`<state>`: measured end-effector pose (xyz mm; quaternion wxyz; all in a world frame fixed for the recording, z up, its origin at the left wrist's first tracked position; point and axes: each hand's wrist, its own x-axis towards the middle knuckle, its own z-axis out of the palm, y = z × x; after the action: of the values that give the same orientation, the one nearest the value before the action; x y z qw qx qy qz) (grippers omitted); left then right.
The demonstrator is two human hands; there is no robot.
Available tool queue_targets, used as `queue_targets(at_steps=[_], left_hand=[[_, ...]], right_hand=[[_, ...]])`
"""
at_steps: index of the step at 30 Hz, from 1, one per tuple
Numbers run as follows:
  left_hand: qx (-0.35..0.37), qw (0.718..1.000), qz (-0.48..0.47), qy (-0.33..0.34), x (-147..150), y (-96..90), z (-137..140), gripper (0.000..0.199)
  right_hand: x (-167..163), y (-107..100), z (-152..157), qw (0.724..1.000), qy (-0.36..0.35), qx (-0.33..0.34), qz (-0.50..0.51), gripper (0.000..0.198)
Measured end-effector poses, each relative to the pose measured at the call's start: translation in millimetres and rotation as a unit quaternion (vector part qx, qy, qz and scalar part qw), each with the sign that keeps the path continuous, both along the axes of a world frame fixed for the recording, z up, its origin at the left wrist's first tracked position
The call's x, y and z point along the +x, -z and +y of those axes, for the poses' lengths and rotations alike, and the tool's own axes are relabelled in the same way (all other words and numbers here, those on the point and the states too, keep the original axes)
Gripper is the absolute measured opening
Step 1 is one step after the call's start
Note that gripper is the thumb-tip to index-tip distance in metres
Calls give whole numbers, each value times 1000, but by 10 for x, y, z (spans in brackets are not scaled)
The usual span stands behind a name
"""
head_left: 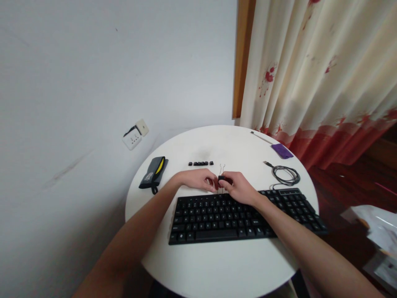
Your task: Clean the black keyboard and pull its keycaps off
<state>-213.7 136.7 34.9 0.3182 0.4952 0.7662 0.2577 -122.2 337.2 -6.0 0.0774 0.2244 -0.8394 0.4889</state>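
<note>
This looks like a room in a home. Beyond and right of the fingers (226, 184) hangs a cream curtain (288, 54) with red flowers, beside wooden trim (244, 58); beyond and left of them, a wall socket (132, 139) sits on a scuffed pale wall (77, 82). Beneath them is a round white worktop (223, 265), with dark reddish flooring (333, 180) well to their right.

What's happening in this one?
A person works at a round white table. The right hand grips a small black-handled wire tool above the back edge of a black keyboard; the left hand is close beside it, though whether it holds anything is unclear. Loose black keycaps lie in a row behind the hands.
</note>
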Motion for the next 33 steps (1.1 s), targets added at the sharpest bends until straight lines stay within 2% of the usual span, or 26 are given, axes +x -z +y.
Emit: queue_targets(at_steps=[5,12,17,21,26,31,33], left_hand=[[-9,997,-66,29,56,-8,57,30],[-20,999,-41,24,47,85,55,25],[2,999,-40,-1,40,150,46,32],[18,999,-32,9,55,153,57,37],[10,1000,-14,1,91,129,79,40],[-18,1000,7,-9,125,124,112,35],[-15,1000,8,-9,130,135,122,34]], right_hand=[[-19,10,1,998,43,-35,-16,21],[6,-24,1,999,-30,4,-20,19],[47,-77,28,994,-103,23,17,16],[72,-100,66,989,-129,56,37,16],[57,-72,88,991,-122,58,25,14],[33,-66,78,997,-60,39,18,13],[39,-82,90,996,-76,32,13,15]])
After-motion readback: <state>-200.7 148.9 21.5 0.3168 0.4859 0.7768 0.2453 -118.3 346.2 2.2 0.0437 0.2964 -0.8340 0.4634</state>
